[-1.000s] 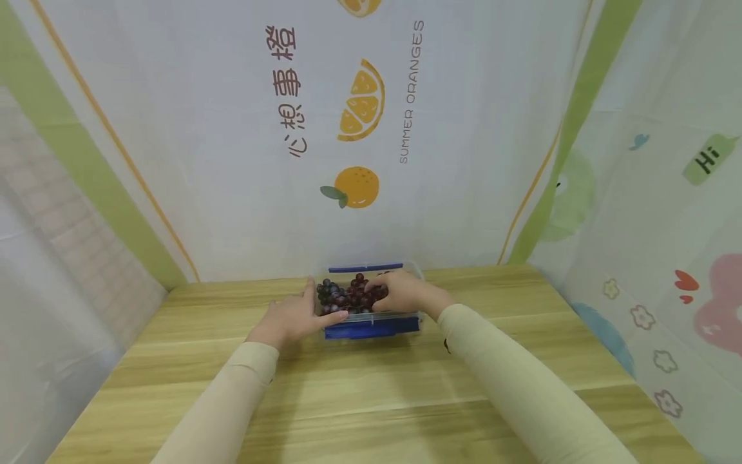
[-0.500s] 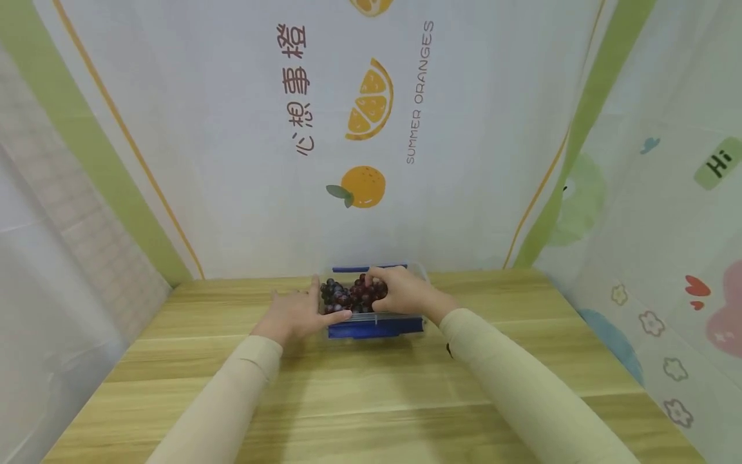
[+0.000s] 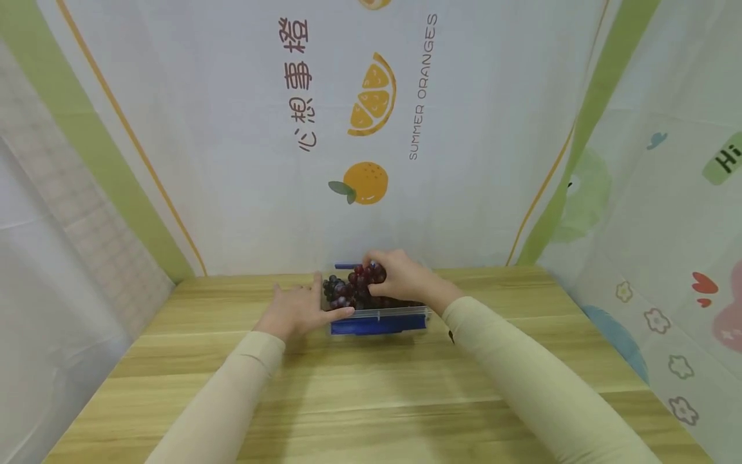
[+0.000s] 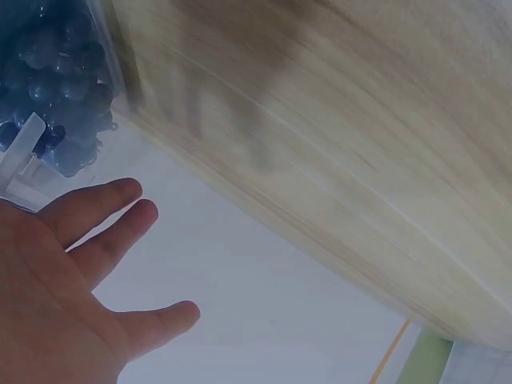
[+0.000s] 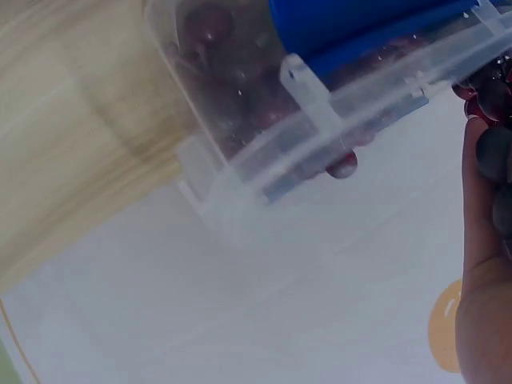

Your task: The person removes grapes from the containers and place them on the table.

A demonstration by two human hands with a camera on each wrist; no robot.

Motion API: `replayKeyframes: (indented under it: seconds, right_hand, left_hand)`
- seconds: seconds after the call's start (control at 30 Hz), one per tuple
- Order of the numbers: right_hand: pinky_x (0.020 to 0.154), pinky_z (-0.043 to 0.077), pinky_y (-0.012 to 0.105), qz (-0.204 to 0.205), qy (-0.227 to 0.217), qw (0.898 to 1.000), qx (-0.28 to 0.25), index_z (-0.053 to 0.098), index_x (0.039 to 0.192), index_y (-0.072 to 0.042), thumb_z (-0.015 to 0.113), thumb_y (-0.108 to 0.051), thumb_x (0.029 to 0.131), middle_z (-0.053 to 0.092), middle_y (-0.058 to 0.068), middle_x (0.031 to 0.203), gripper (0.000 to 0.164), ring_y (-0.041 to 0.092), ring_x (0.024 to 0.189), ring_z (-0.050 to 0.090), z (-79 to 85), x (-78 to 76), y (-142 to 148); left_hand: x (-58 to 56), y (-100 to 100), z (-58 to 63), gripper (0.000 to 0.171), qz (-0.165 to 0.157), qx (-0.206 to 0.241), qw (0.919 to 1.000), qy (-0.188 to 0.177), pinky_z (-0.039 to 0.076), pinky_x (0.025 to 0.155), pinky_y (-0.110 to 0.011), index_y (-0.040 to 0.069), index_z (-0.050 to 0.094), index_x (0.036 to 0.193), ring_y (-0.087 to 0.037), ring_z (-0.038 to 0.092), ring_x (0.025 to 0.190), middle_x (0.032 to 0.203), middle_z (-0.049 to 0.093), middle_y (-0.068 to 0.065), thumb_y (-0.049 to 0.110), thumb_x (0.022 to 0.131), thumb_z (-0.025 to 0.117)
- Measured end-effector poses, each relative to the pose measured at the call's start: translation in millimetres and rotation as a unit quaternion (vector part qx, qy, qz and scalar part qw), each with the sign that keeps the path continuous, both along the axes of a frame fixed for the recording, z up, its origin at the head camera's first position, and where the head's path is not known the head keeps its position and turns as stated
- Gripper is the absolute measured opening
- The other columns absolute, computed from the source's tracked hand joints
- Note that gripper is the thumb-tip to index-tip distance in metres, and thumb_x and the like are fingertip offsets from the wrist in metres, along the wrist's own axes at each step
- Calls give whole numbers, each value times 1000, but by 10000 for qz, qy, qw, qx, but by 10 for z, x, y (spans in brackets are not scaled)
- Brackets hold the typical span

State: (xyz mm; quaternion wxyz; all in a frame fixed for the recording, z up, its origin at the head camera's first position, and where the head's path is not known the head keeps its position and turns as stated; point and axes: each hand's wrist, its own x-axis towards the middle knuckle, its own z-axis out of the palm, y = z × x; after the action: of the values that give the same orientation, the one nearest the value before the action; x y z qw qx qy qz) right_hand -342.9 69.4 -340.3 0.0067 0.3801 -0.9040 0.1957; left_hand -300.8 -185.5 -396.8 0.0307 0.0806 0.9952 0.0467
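Observation:
A clear plastic container with blue latches (image 3: pixel 378 325) stands near the table's far edge. Dark grapes (image 3: pixel 337 293) lie in its left part, and more red ones show through its wall in the right wrist view. My right hand (image 3: pixel 402 278) grips a bunch of grapes (image 3: pixel 368 276) at rim height, fingers on the far side and thumb on the near side. In the right wrist view that bunch (image 5: pixel 494 152) appears beside the container (image 5: pixel 240 120). My left hand (image 3: pixel 297 310) rests at the container's left side, fingers spread, thumb along the front rim.
The wooden table (image 3: pixel 359 399) extends toward me. Right behind the container hangs a white curtain (image 3: pixel 249 212) printed with oranges. More printed cloth (image 3: pixel 626 212) borders the right side, and pale cloth (image 3: pixel 46 290) the left.
My right hand has risen from inside the container, lifting the bunch of grapes up to the rim. My left hand keeps its place at the left side. The head view has shifted slightly.

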Motion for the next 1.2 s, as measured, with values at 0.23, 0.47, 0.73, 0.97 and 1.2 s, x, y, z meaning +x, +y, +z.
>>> replayKeyframes:
  seconds: [0.23, 0.47, 0.73, 0.97, 1.2]
  right_hand:
    - [58, 44, 25, 41, 135, 9998, -172, 62, 127, -14, 76, -18, 95, 58, 0, 81, 36, 8, 57, 44, 49, 7, -8]
    - [59, 45, 26, -182, 129, 9993, -308, 59, 126, -11, 79, -19, 95, 60, 4, 82, 37, 9, 56, 45, 151, 30, 32]
    - [64, 48, 28, -358, 224, 9990, -175, 59, 133, -6, 78, -20, 96, 66, 8, 91, 44, 12, 62, 49, 310, 50, 37]
    - [61, 47, 27, -406, 378, 9982, -229, 58, 130, -7, 78, -20, 96, 59, 5, 80, 42, 12, 59, 48, 418, 72, 60]
    - [55, 42, 27, -714, 352, 9957, -471, 57, 128, -7, 78, -19, 96, 48, 0, 68, 41, 12, 53, 44, 516, 104, 125]
  left_hand:
    - [-14, -21, -28, 142, -22, 16, 10000, 64, 15, 119, -85, 0, 15, 170, -50, 54, 144, 147, 65, -24, 107, 77, 25]
    - [-17, -8, -43, 143, -56, 22, 10000, 60, 14, 120, -85, 2, 16, 170, -47, 55, 144, 143, 68, -22, 108, 76, 25]
    - [-27, -20, -41, 140, -51, -56, 10000, 38, 16, 118, -86, 0, 17, 170, -49, 53, 145, 146, 66, -23, 106, 79, 25]
    - [-28, -29, -65, 141, -31, -59, 10000, 5, 14, 118, -86, -1, 18, 169, -48, 51, 147, 146, 66, -24, 107, 78, 24]
    - [-36, -24, -43, 142, -40, -49, 10000, 76, 12, 118, -87, -1, 19, 169, -48, 52, 146, 147, 65, -23, 107, 78, 24]
